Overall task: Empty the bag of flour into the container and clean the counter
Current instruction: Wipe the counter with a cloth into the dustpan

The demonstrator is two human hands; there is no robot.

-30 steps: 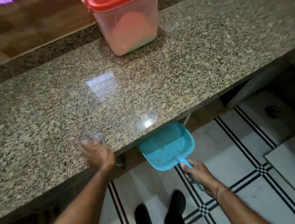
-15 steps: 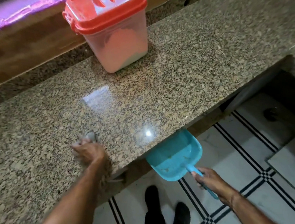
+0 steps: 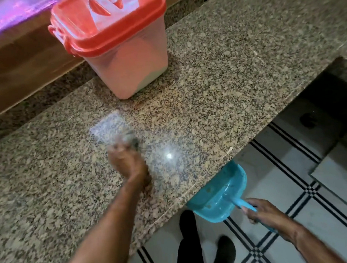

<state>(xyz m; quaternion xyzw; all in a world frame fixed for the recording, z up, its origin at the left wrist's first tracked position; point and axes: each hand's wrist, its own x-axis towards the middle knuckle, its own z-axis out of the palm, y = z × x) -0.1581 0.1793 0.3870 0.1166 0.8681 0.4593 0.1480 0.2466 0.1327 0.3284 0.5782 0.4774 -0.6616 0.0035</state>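
A clear plastic container (image 3: 129,72) with a red lid (image 3: 112,21) stands shut at the back of the speckled granite counter (image 3: 237,79), holding flour. My left hand (image 3: 129,162) is on the counter in front of it, blurred by motion, with its fingers closed on a small grey wad (image 3: 132,142) that is too blurred to identify. My right hand (image 3: 263,211) grips the handle of a blue dustpan (image 3: 220,194) held just under the counter's front edge, with its mouth tucked beneath the rim. No flour bag is in view.
A wooden ledge (image 3: 16,67) runs behind the counter. Below is a white tiled floor with black lines (image 3: 299,193), where my dark shoes (image 3: 187,230) stand. The counter steps back at the right into a dark gap (image 3: 333,100).
My left hand has swept right and away from the front edge across the counter with the grey wad. The dustpan stays under the edge. The view has tilted, showing more of the container.
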